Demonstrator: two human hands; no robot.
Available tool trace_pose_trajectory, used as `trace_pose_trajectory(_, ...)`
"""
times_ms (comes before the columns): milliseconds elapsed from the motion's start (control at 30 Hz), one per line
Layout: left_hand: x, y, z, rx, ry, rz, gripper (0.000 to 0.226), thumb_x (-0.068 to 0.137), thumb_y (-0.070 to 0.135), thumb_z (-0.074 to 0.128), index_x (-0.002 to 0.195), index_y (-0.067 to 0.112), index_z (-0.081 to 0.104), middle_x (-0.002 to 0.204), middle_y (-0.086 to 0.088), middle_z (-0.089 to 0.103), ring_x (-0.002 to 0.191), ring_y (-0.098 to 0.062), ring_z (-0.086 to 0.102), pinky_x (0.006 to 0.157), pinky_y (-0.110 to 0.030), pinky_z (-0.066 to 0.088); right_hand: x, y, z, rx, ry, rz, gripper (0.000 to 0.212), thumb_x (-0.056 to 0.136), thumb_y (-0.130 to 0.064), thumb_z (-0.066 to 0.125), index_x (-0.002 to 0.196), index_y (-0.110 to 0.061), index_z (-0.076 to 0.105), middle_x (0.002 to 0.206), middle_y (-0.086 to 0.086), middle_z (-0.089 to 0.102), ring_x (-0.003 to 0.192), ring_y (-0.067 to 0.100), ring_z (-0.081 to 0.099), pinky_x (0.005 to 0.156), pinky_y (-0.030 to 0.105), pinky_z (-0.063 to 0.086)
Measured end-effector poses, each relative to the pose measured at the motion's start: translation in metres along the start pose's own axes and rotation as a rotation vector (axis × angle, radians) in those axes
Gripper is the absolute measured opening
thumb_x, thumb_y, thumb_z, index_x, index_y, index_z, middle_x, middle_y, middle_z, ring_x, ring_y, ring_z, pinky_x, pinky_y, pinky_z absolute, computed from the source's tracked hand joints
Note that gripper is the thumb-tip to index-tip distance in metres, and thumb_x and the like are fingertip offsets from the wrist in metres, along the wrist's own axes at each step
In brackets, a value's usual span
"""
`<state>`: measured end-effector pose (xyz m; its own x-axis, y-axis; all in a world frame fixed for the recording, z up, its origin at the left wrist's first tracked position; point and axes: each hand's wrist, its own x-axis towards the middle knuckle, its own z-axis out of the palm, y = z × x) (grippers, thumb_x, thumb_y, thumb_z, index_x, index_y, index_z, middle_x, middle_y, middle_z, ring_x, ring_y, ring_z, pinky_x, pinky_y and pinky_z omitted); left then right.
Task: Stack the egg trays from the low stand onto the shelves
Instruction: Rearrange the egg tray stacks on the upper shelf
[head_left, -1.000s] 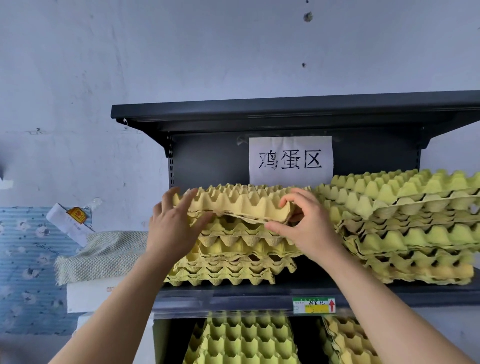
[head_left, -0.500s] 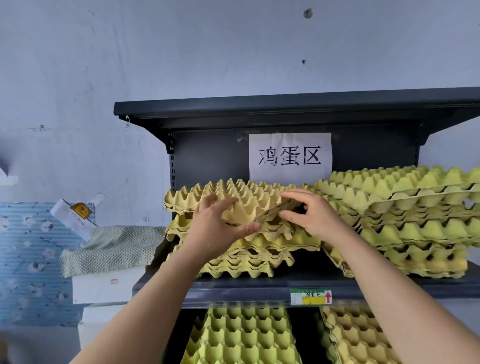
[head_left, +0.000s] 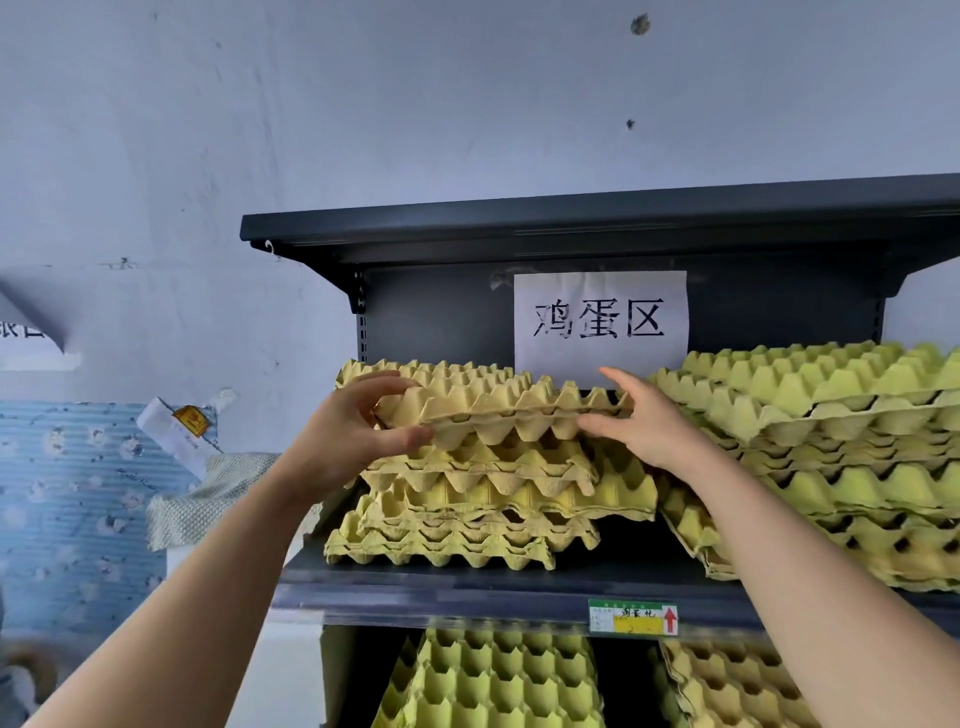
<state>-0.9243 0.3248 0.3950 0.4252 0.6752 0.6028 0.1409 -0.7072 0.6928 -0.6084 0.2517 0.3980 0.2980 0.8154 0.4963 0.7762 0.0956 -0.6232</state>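
A yellow paper-pulp egg tray (head_left: 498, 402) lies on top of the left stack (head_left: 467, 519) on the dark shelf (head_left: 467, 587). My left hand (head_left: 358, 441) grips its left end, thumb under the rim and fingers over the top. At the tray's right end my right hand (head_left: 639, 421) has its thumb against the rim, the fingers held nearly straight above. A taller stack of greener trays (head_left: 841, 467) fills the right side of the same shelf. More trays (head_left: 493, 680) stand on the shelf below.
A white paper sign (head_left: 600, 325) hangs on the back panel under the top shelf (head_left: 571, 223). Left of the rack lie a folded cloth (head_left: 208, 493) and a white packet (head_left: 176, 431) against the wall. A price label (head_left: 634, 617) marks the shelf edge.
The top tray has been shifted right and squared up on the left stack. My left hand moved to its left end, my right hand to its right end.
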Motion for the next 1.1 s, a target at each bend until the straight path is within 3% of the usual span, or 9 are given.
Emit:
trace_pose_trajectory(67,0.004,0.002,-0.005,-0.074,-0.012,-0.01,0.053,0.06,0.018,0.091,0.108,0.014,0.067,0.081,0.01,0.062,0.069,-0.001,0.058,0.068,-0.021,0.048,0.001,-0.002,0.001,0.055,-0.001,0.026,0.079,0.075,-0.042,0.078,0.142,-0.025,0.043,0.143,0.0,0.045,0.124,0.018,0.046,0.098,0.032,0.04)
trace_pose_trajectory(200,0.01,-0.003,-0.01,-0.105,-0.007,-0.025,0.082,0.037,0.061,0.091,0.103,0.021,0.065,0.094,-0.009,0.071,0.083,-0.023,0.066,0.075,-0.033,0.053,-0.002,-0.013,0.005,0.208,0.118,0.031,0.057,0.069,-0.037,0.083,0.117,-0.015,0.062,0.106,-0.008,0.062,0.089,0.006,0.056,0.075,0.019,0.04)
trace_pose_trajectory(300,0.015,-0.017,-0.018,-0.1,0.005,-0.041,0.088,0.034,0.066,0.09,0.108,0.024,0.067,0.106,-0.004,0.073,0.103,-0.026,0.068,0.086,-0.035,0.057,-0.004,-0.018,0.01,0.147,0.248,0.009,0.062,0.064,-0.042,0.085,0.116,-0.016,0.063,0.112,-0.003,0.06,0.096,0.011,0.054,0.078,0.024,0.038)
trace_pose_trajectory(400,0.018,-0.033,-0.028,-0.07,-0.003,-0.098,0.092,0.031,0.071,0.087,0.115,0.041,0.065,0.131,0.005,0.063,0.132,-0.017,0.05,0.108,-0.045,0.043,-0.01,-0.023,0.021,0.073,0.339,-0.006,0.06,0.062,-0.047,0.085,0.111,-0.019,0.064,0.113,0.0,0.053,0.099,0.014,0.052,0.082,0.025,0.039)
trace_pose_trajectory(500,0.019,-0.051,-0.034,0.014,-0.056,-0.129,0.085,0.043,0.074,0.083,0.121,0.051,0.06,0.141,0.011,0.054,0.136,-0.018,0.045,0.11,-0.051,0.04,-0.017,-0.028,0.039,0.012,0.405,-0.014,0.058,0.064,-0.044,0.085,0.11,-0.017,0.064,0.112,0.0,0.046,0.102,0.012,0.044,0.087,0.021,0.033)
trace_pose_trajectory(567,0.019,-0.062,-0.031,0.025,-0.082,-0.148,0.071,0.061,0.061,0.081,0.126,0.05,0.056,0.143,0.009,0.053,0.132,-0.018,0.05,0.106,-0.043,0.044,-0.02,-0.028,0.051,-0.016,0.407,0.004,0.056,0.065,-0.042,0.084,0.109,-0.016,0.063,0.113,0.001,0.043,0.105,0.013,0.042,0.083,0.02,0.031)
trace_pose_trajectory(667,0.021,-0.073,-0.024,-0.057,-0.069,-0.143,0.058,0.086,0.024,0.07,0.14,0.033,0.049,0.137,0.001,0.057,0.1,0.001,0.066,0.077,-0.011,0.05,-0.023,-0.026,0.064,-0.049,0.403,0.017,0.057,0.066,-0.045,0.083,0.109,-0.015,0.063,0.114,0.003,0.044,0.108,0.018,0.046,0.079,0.022,0.033)
trace_pose_trajectory(833,0.029,-0.082,-0.029,-0.038,-0.02,-0.158,0.056,0.085,0.035,0.068,0.138,0.036,0.049,0.131,-0.011,0.057,0.12,-0.028,0.056,0.09,-0.031,0.047,-0.022,-0.031,0.068,-0.065,0.43,-0.005,0.056,0.066,-0.043,0.083,0.109,-0.013,0.065,0.11,0.003,0.045,0.106,0.022,0.049,0.09,0.025,0.039)
trace_pose_trajectory(1100,0.015,-0.107,-0.028,0.094,-0.05,-0.226,0.054,0.094,0.016,0.062,0.143,0.021,0.041,0.092,0.001,0.061,0.081,-0.013,0.062,0.071,-0.021,0.045,-0.027,-0.03,0.082,-0.201,0.329,-0.027,0.058,0.073,-0.046,0.077,0.119,-0.016,0.06,0.117,0.003,0.053,0.109,0.021,0.051,0.092,0.031,0.043)
